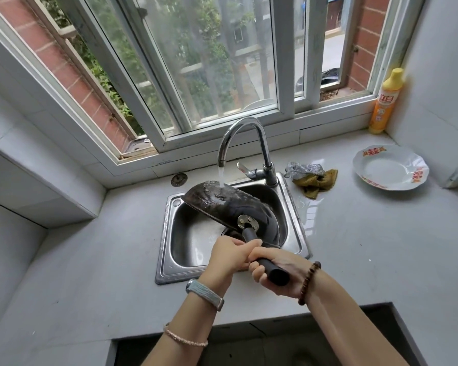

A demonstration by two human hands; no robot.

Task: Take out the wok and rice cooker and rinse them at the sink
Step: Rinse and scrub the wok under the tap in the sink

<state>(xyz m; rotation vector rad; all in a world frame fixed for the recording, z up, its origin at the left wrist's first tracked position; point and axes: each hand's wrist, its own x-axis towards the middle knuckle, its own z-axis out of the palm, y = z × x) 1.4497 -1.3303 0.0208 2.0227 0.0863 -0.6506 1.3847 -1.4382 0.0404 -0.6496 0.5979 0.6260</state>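
A black wok [230, 204] is tipped bottom-up over the steel sink [169, 260], its outer side facing me. Water runs from the chrome tap [242, 128] onto the wok's far edge. The wok's black handle [273, 270] points toward me. My left hand [230, 256] grips the handle near the wok. My right hand [275, 276] grips it just behind, near its end. No rice cooker is in view.
A grey scrubber and a yellow-brown cloth [315, 180] lie right of the tap. A white plate with red pattern [390, 167] sits on the counter at right. A yellow detergent bottle [384, 104] stands in the window corner. A sink strainer [179, 179] lies behind the sink.
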